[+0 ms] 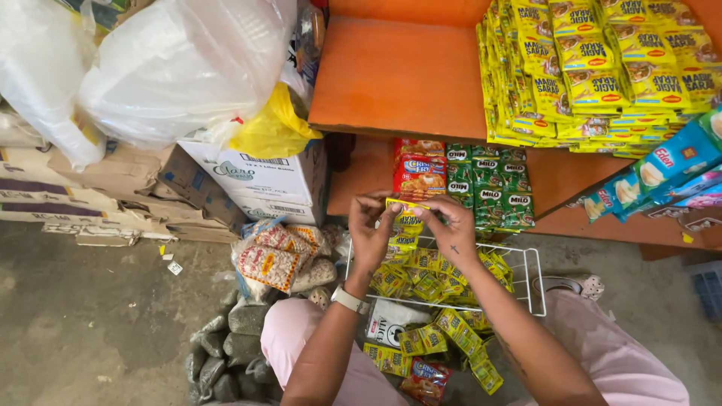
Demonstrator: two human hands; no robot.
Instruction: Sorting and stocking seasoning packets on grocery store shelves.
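Observation:
My left hand (370, 234) and my right hand (450, 229) both pinch the top of a strip of small yellow sachets (407, 222) that hangs down between them. The strip trails into a white wire basket (535, 280) filled with several more yellow and green sachets (429, 282). A watch with a pale strap sits on my left wrist. More sachet strips (451, 338) spill below the basket, between my pink-clad knees.
An orange shelf (398, 75) holds stacked yellow sachets (594, 68) at the top right; green packets (489, 184) and orange packets (419, 171) sit on the lower shelf. Blue boxes (662, 169) lie at right. Cardboard cartons (256, 177), white plastic bags (180, 64) and bagged beans (274, 259) stand left.

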